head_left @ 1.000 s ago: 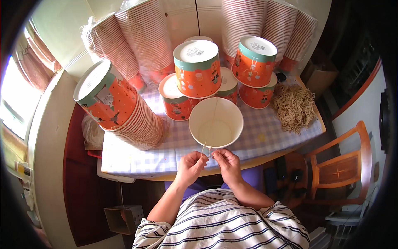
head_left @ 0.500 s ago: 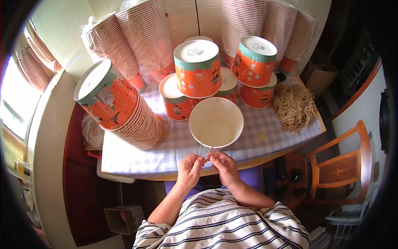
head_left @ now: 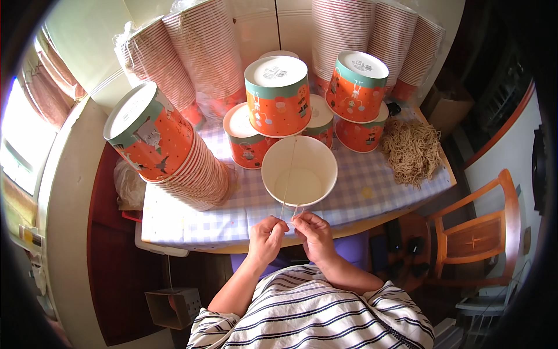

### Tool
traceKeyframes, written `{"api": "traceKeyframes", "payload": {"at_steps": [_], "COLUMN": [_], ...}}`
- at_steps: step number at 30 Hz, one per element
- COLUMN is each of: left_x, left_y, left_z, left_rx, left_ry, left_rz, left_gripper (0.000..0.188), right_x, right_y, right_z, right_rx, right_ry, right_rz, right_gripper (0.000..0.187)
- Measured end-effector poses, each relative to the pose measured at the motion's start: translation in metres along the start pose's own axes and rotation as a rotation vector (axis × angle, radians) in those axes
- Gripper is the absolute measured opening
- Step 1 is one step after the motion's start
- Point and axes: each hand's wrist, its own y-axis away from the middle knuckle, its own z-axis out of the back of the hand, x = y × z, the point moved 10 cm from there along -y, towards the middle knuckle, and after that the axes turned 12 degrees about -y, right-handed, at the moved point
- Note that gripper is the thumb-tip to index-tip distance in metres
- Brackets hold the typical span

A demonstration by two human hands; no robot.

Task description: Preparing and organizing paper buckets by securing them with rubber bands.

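A white-lined paper bucket (head_left: 306,166) stands mouth up at the table's near edge, tilted slightly toward me. A thin string (head_left: 289,174) runs across its mouth from the far rim to my fingers. My left hand (head_left: 267,239) pinches the string just in front of the near rim. Close beside it, my right hand (head_left: 314,232) pinches a short loop of the same string, which rises by the near rim. Whether the loop passes through a hole there is too small to tell.
Upside-down orange and green buckets (head_left: 278,98) stand stacked behind. A leaning nested stack (head_left: 168,151) is at the left, a heap of beige strings (head_left: 411,150) at the right. Plastic-wrapped bucket stacks (head_left: 206,46) line the back. A wooden chair (head_left: 474,235) stands at the right.
The open bucket has shifted slightly left, and the string across its mouth now looks tauter. My hands remain nearly in place, both still pinching the string.
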Motion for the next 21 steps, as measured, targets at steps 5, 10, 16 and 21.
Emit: {"api": "traceKeyframes", "payload": {"at_steps": [5, 10, 16, 21], "left_x": [0.003, -0.003, -0.003, 0.005], "left_y": [0.001, 0.001, 0.0, -0.003], "left_z": [-0.001, -0.001, -0.001, -0.001], "left_rx": [0.017, 0.01, 0.025, 0.021], "left_ry": [0.008, 0.02, -0.025, -0.025], "left_rz": [-0.007, -0.025, -0.032, 0.002], "left_gripper": [0.024, 0.024, 0.022, 0.022], "right_x": [0.007, 0.001, 0.004, 0.003], "right_y": [-0.003, 0.001, 0.0, -0.001], "right_z": [-0.004, -0.011, -0.004, -0.001], "right_rx": [-0.019, 0.022, -0.018, -0.079], "right_ry": [0.031, 0.044, -0.014, -0.207], "right_rz": [-0.022, -0.026, 0.011, -0.052], "right_gripper": [0.008, 0.01, 0.009, 0.008]}}
